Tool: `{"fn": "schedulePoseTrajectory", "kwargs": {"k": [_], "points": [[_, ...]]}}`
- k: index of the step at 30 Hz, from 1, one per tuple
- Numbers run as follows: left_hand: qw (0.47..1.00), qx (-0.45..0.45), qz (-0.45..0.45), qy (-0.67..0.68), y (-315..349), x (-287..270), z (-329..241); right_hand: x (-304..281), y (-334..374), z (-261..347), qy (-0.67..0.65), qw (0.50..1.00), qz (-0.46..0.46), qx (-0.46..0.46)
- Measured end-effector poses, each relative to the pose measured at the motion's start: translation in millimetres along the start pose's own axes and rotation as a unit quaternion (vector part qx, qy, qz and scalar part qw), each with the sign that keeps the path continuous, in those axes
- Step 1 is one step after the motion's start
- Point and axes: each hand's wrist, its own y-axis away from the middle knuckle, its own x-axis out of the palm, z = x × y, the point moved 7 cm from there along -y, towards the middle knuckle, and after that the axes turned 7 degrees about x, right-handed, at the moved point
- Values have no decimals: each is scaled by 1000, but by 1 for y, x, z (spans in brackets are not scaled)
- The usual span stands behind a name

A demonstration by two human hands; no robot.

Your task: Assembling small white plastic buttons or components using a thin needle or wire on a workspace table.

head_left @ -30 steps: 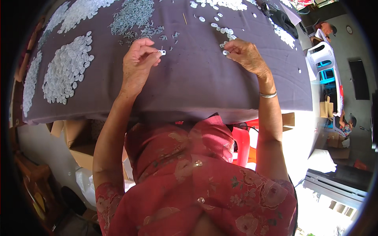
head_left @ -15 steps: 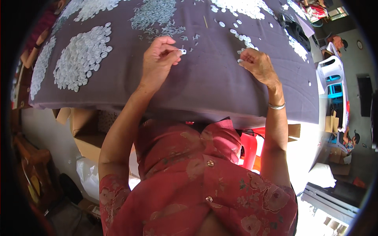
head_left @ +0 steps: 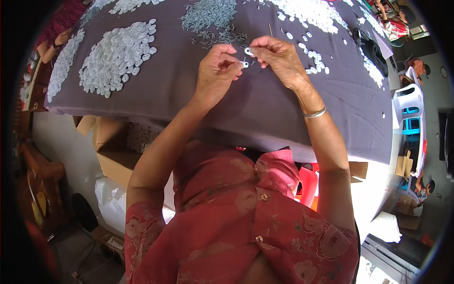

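Over the dark cloth my left hand (head_left: 216, 75) pinches a small white plastic piece (head_left: 245, 64) with a hole in it. A thin pin seems to stand up from that piece, too small to be sure. Just above and to its right, my right hand (head_left: 282, 62) holds a white oval plastic piece (head_left: 248, 50) between thumb and fingers. The two pieces are close together with a slight gap. Beyond my hands lies a heap of small grey pins (head_left: 208, 18). Several loose white oval pieces (head_left: 313, 60) lie right of my right hand.
A heap of white oval pieces (head_left: 118, 57) sits on the left of the table, and a spread of white pieces (head_left: 309, 13) at the far right. Another person's hand (head_left: 62, 37) is at the left edge. A cardboard box (head_left: 111, 151) stands under the table.
My right hand has moved left from the loose white pieces to beside my left hand, carrying a white oval piece. My left hand still pinches its piece; the whole view has shifted slightly.
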Motion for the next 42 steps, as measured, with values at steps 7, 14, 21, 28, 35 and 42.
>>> {"fn": "schedulePoseTrajectory", "kwargs": {"k": [7, 14, 21, 28, 35, 42], "points": [[1000, 6, 10, -15, 0, 0, -2, 7, 1, -11, -20, 999, -27, -8], [999, 4, 15, -32, 1, 1, -2, 4, 3, -6, -32, 999, -34, -23], [1000, 22, 3, -19, 0, 2, -2, 6, 4, -4, 5, 999, -26, -41], [999, 31, 2, -25, 0, 2, -4, 5, 5, -2, 16, 998, -36, -49], [999, 32, 2, -28, 0, 2, -4, 5, 4, -3, 38, 997, -35, -56], [999, 37, 3, -33, 0, 2, -4, 6, 5, -3, 49, 996, -37, -58]]}}
